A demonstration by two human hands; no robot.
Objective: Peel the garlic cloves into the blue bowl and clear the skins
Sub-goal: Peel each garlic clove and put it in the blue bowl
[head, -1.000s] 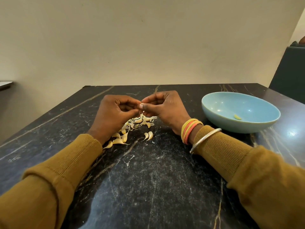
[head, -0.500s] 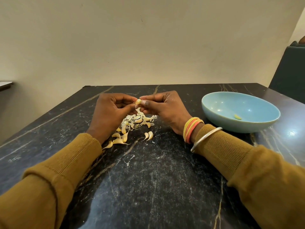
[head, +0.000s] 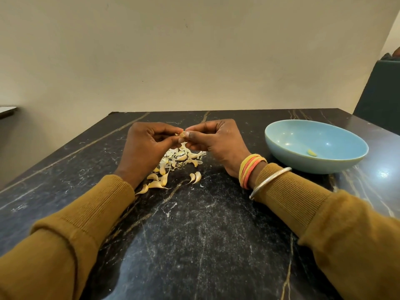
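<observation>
Held clove: a garlic clove point(head: 181, 134) was raised above the pile, between both hands.
Left hand point(head: 145, 146): fingers curled, tips pinching the clove.
Right hand point(head: 218, 141): thumb and forefinger pinched the same clove from the other side.
Pile: unpeeled cloves point(head: 161, 178) and loose skins point(head: 184, 155) lay on the dark marble table point(head: 194, 234) beneath the hands.
Blue bowl point(head: 287, 146): stood to the right, well apart, containing one peeled clove point(head: 312, 152).

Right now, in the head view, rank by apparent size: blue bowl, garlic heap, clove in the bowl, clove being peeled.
1. blue bowl
2. garlic heap
3. Tie: clove in the bowl and clove being peeled look alike; the latter is partly hidden.
</observation>
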